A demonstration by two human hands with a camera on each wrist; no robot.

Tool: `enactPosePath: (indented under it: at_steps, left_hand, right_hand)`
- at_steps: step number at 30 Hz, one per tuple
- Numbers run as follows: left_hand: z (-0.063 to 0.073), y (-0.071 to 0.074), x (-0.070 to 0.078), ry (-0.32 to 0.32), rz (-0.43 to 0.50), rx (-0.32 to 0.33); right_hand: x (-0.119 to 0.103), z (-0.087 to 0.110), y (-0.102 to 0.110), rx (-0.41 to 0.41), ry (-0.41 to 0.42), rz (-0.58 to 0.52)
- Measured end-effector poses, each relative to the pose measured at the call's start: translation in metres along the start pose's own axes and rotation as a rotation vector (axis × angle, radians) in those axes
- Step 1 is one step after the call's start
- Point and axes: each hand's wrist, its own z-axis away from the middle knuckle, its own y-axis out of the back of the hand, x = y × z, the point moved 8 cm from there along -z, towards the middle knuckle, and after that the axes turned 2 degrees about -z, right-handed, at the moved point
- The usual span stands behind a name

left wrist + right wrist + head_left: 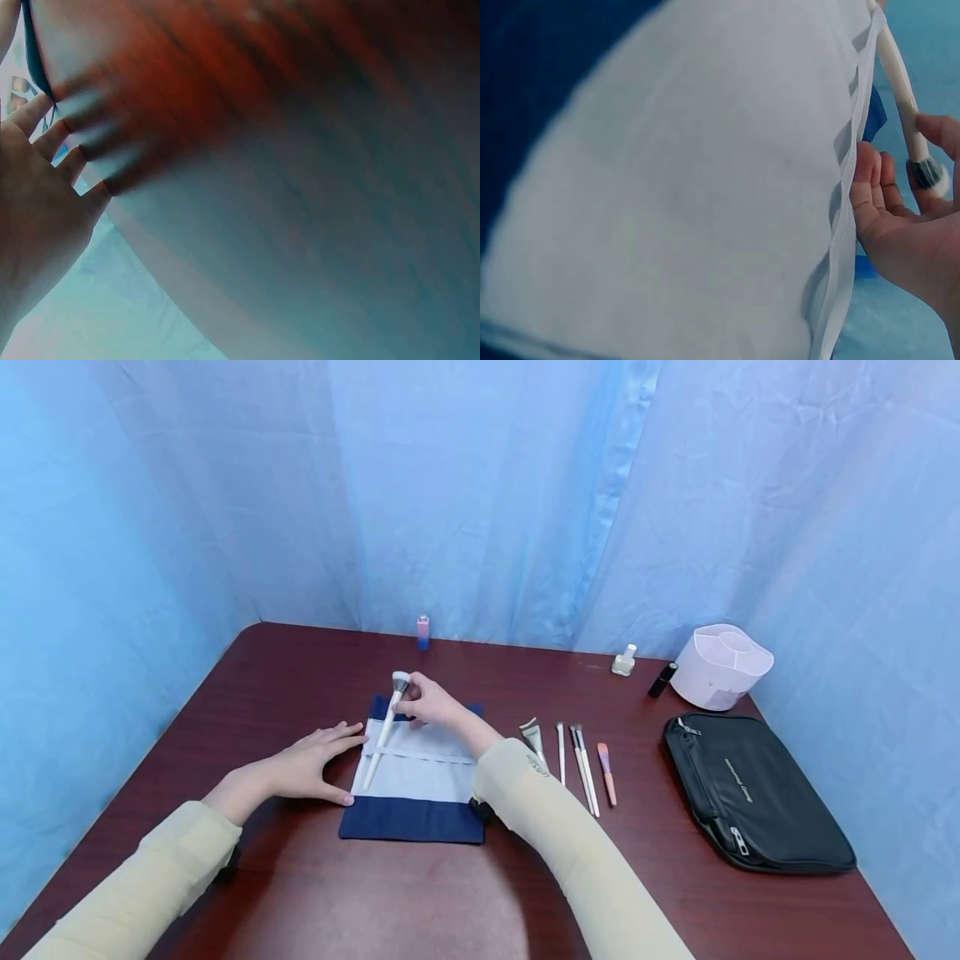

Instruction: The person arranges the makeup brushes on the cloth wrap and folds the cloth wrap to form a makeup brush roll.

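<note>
A makeup brush point(384, 732) with a white handle and a grey-and-white bristle head is pinched near its head by my right hand point(433, 703). It slants over a navy brush roll point(411, 820) with a pale inner lining, laid flat. In the right wrist view the brush handle point(898, 79) meets the edge of the lining's pocket strip point(844, 217); whether its end is inside the pocket I cannot tell. My left hand point(306, 766) spreads its fingers at the roll's left edge, thumb and fingertips touching it. The left wrist view shows that hand point(49, 180) with fingertips down.
Right of the roll lie a fan-shaped brush point(532, 737), several slim brushes point(581, 760) and an orange-handled brush point(607, 774). Farther right are a black zip case point(765, 793), a white organizer point(720, 668), a black tube point(663, 679) and a small bottle point(624, 661). A pink-and-blue tube point(423, 632) stands behind.
</note>
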Motion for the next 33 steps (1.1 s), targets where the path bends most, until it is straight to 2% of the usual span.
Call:
enactPosePath:
  at_steps: [10, 14, 22, 28, 33]
  left_hand:
    - [0.001, 0.001, 0.003, -0.018, -0.002, 0.019]
    - [0.001, 0.001, 0.003, -0.023, -0.006, 0.026]
    - [0.000, -0.001, 0.003, -0.021, -0.007, 0.026]
    - [-0.002, -0.001, 0.002, -0.018, -0.004, 0.012]
    - [0.001, -0.002, 0.002, -0.011, -0.006, 0.014]
  right_hand:
    - [-0.008, 0.006, -0.019, -0.190, 0.094, 0.388]
    - [-0.007, 0.008, -0.025, -0.228, 0.122, 0.505]
    - [-0.008, 0.010, -0.021, -0.202, 0.141, 0.537]
    - [-0.013, 0.021, -0.001, -0.164, 0.140, 0.443]
    - [-0.027, 0.039, 0.023, -0.118, 0.208, 0.454]
